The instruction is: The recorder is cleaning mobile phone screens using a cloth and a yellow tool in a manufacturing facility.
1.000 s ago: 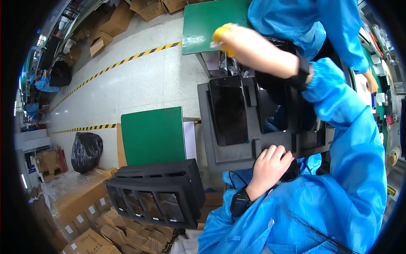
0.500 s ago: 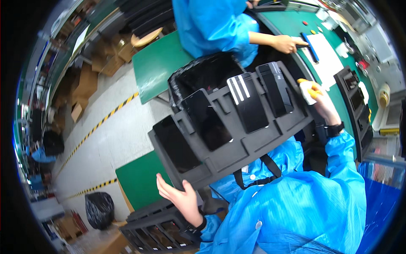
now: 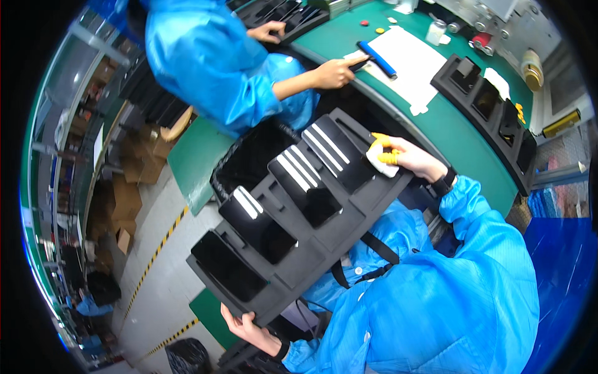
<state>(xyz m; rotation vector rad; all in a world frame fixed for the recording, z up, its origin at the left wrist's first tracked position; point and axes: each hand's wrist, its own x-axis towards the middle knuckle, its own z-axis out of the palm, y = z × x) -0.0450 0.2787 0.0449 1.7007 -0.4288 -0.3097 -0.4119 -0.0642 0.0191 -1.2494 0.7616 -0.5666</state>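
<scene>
A: What's different from a moment ago?

B: The long dark slotted tray [image 3: 299, 218] has swung round and now lies slantwise across the person's lap, nearer the green table [image 3: 473, 149]. A second back it was held over the floor, beside a stack of trays. So I'd judge it is being carried toward the table.

A: How is it held?

B: At both ends. The left hand [image 3: 249, 327] has its fingers curled under the low end. The right hand [image 3: 408, 159], with yellow fingertip covers and a white cloth [image 3: 379, 157], is closed on the upper end. The tray hangs in the air, touching no surface.

A: What's in it?

B: Glossy black panels [image 3: 255, 227] stand in its slots, some with white stripes.

A: Any room to move?

B: It is tight. The curved near edge of the table is just past the upper end. A second black tray [image 3: 486, 103] fills the right edge. A co-worker in blue [image 3: 212, 62] works at the far edge over a white sheet [image 3: 408, 62], with a blue tool [image 3: 377, 59] in hand. The bare green strip between the tray and the sheet is the open part.
</scene>
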